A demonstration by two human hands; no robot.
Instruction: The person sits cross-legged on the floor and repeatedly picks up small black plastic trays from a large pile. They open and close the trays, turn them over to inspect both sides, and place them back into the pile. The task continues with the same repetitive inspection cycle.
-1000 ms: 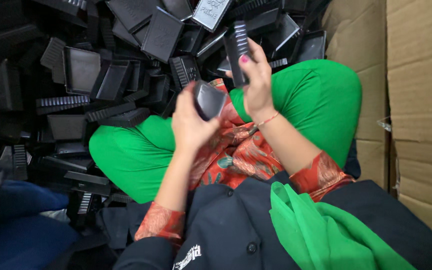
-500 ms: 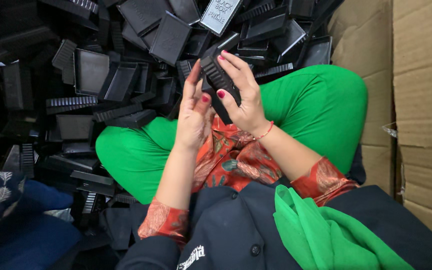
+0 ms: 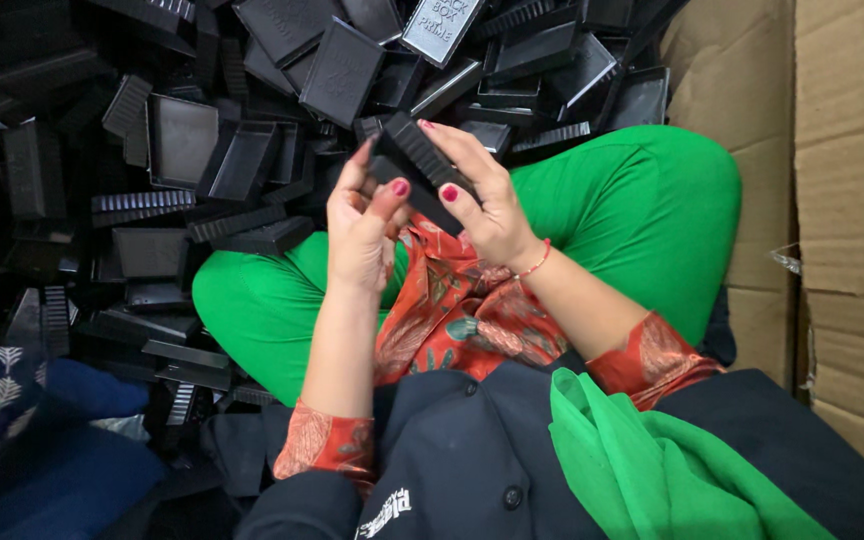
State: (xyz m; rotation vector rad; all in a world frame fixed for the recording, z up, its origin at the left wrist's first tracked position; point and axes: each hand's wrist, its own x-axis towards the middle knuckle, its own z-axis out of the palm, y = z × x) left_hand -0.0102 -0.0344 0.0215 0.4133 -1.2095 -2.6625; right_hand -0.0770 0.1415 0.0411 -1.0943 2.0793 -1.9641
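Both hands meet over the lap on one black plastic box [image 3: 414, 165], tilted, ribbed side up. Right hand [image 3: 482, 205] closed on it, fingers over the top, thumb on the near edge. Left hand [image 3: 362, 225] half curled, thumb pressing the box's lower edge; its fingertips look to touch the far end, partly hidden. Just beyond the hands, a pile of black boxes [image 3: 252, 150]. Cardboard wall [image 3: 852, 200] right of the right hand.
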